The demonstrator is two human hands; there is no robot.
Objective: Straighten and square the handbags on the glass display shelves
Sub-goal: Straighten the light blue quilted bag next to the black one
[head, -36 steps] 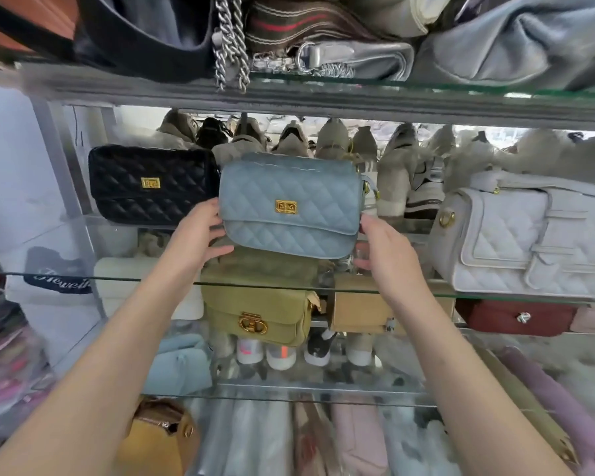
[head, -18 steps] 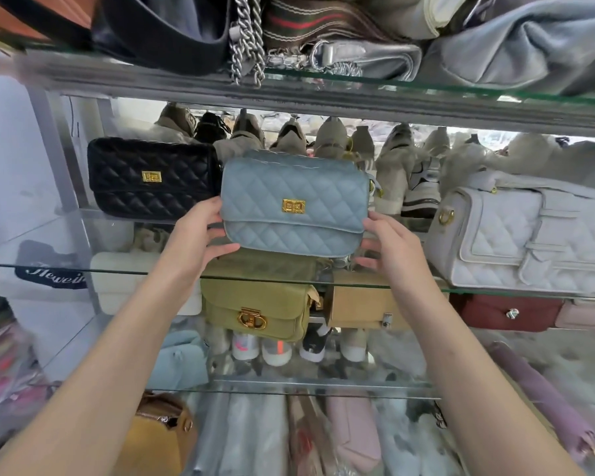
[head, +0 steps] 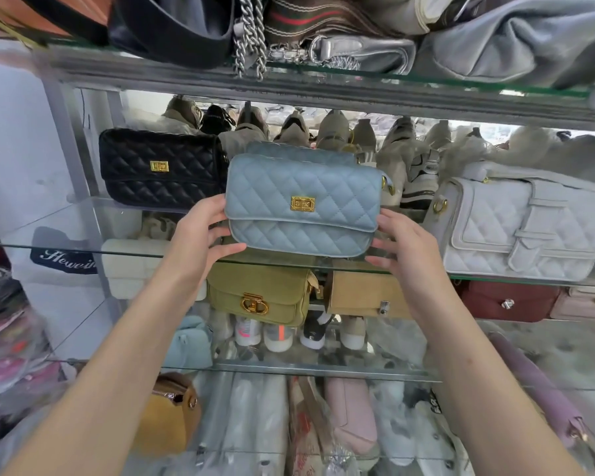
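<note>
On the middle glass shelf (head: 66, 221), center front: the blue bag (head: 303, 187), quilted, gold clasp (head: 302, 204) facing the camera. The bag sits tilted, right end lower. Cannot tell if its bottom rests on the glass or is held just above it.

The left hand (head: 203, 235) grips the bag's left end, thumb hooked under the lower left corner and fingers curled at the side. The right hand (head: 399, 245) holds the right end, fingers bent against the side and thumb near the lower right corner. The hands are apart, with the bag clamped between them.

The black bag (head: 162, 170) stands just left of the blue one on the same shelf, upright, clasp forward, with its right edge behind the blue bag's left top corner. The white bag (head: 526, 225) is to the right, near but not touching. A row of shoes (head: 334, 132) stands behind the bags.

On the shelf below, seen through the glass, are an olive bag (head: 258, 293), a tan bag (head: 361, 293) and a maroon bag (head: 509, 300). On the top shelf, a chain (head: 251, 36) hangs over the edge.
</note>
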